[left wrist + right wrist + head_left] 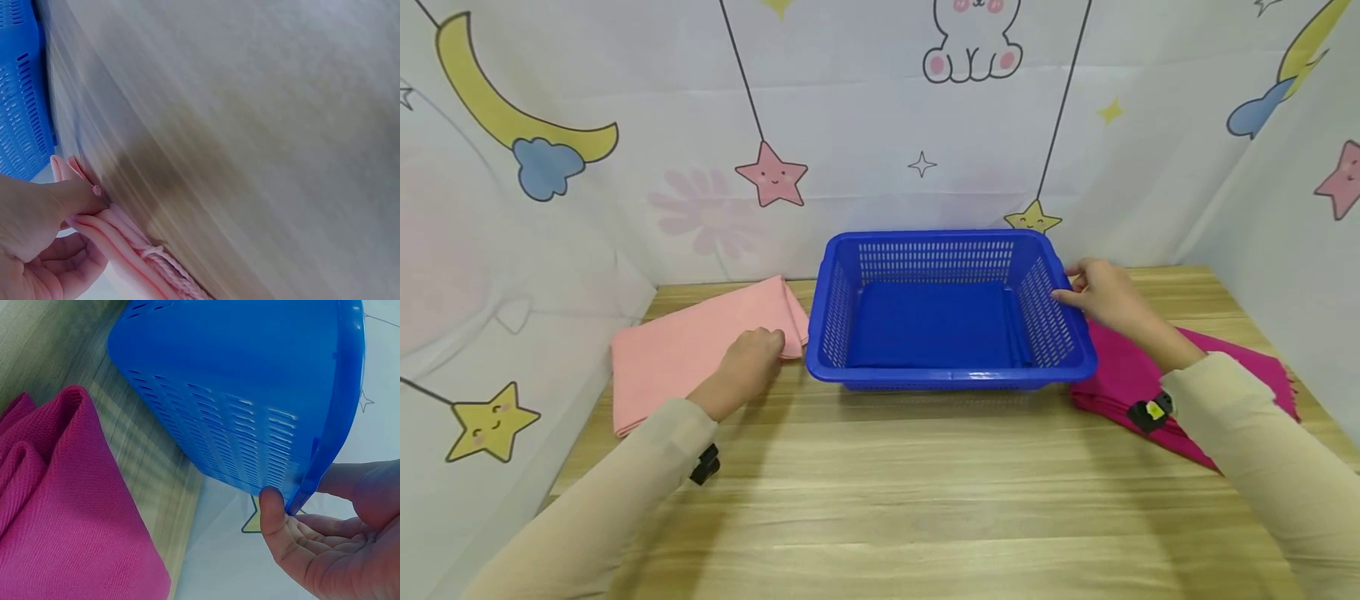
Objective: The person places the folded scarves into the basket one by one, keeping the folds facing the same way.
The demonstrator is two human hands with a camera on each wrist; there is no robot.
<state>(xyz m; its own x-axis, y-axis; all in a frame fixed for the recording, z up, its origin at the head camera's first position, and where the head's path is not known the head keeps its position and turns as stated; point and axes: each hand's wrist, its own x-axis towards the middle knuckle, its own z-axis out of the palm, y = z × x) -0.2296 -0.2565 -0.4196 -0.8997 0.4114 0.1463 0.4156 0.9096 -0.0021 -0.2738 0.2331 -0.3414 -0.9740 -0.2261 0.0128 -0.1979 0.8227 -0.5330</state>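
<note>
A folded pink cloth [688, 346] lies on the left of the table. My left hand [748, 367] pinches its near right edge between thumb and fingers; in the left wrist view the folded layers of the pink cloth [115, 240] run out from the grip. At the centre stands a blue plastic basket [951, 375] with slotted sides. My right hand [1105, 292] grips the basket's right rim, thumb on the inside and fingers outside. Flat on the basket's floor is a folded dark blue cloth [932, 325]. Under my right forearm sits a folded magenta cloth [1112, 367], partly covered by the arm.
The wooden table [925, 492] reaches from the basket toward me. Behind and on both sides hangs a white curtain [865, 108] printed with stars, moons and a bear, close to the basket's back.
</note>
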